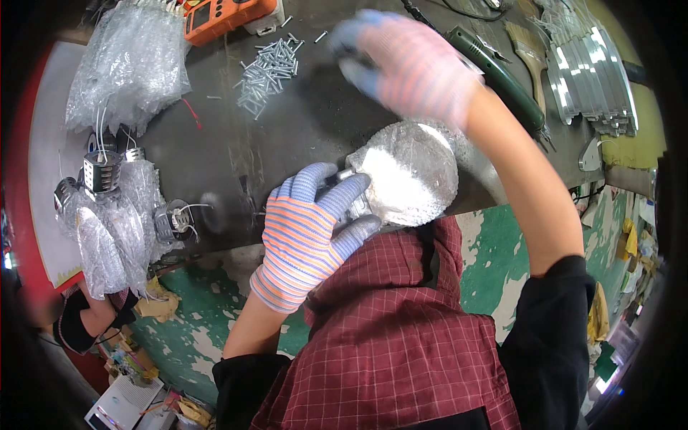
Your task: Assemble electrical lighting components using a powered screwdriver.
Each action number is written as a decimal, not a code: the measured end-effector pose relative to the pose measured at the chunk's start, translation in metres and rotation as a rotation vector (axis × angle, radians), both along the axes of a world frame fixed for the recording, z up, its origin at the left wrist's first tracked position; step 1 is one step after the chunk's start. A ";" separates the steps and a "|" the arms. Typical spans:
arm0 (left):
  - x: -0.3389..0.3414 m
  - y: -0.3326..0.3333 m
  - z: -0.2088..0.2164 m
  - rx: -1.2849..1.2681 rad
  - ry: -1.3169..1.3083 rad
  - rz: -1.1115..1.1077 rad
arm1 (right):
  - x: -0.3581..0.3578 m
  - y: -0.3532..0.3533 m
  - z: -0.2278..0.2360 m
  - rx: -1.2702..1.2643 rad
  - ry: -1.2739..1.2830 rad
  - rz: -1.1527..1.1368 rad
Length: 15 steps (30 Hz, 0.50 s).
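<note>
My left hand (304, 233), in a striped glove with grey-blue fingertips, grips the metal fitting at the left side of a round piece wrapped in bubble wrap (412, 175). That piece lies at the near edge of the dark table, shining brightly in the middle. My right hand (412, 68), in a matching glove, is above the table beyond the wrapped piece. Motion smears its fingers, and whether they hold anything cannot be made out. To the left of that hand lies a loose pile of screws (269, 77).
Bubble-wrapped pieces (129, 64) and several metal fittings with wires (102, 172) lie at the left. An orange meter (222, 18) sits at the back. Right of my arm are a green power tool (498, 75), a brush (530, 57) and stacked metal strips (591, 82).
</note>
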<state>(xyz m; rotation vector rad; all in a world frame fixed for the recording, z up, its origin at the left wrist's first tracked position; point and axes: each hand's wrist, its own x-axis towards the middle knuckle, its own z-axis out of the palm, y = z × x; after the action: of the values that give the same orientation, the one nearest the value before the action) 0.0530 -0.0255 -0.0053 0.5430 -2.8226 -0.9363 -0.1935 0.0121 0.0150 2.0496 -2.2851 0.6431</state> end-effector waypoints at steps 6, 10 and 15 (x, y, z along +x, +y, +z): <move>-0.008 0.001 0.000 -0.044 0.070 -0.057 | -0.031 -0.067 -0.031 0.375 0.066 -0.264; -0.001 -0.004 -0.005 -0.104 0.095 -0.053 | -0.002 -0.030 -0.023 0.205 -0.172 -0.121; 0.004 -0.003 -0.020 -0.093 0.016 -0.018 | 0.081 0.078 0.009 0.053 -0.880 0.136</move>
<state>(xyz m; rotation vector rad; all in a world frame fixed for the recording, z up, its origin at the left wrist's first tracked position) 0.0575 -0.0280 -0.0249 0.4978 -2.8442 -0.8036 -0.1122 0.0898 0.0242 2.2403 -2.5265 1.8096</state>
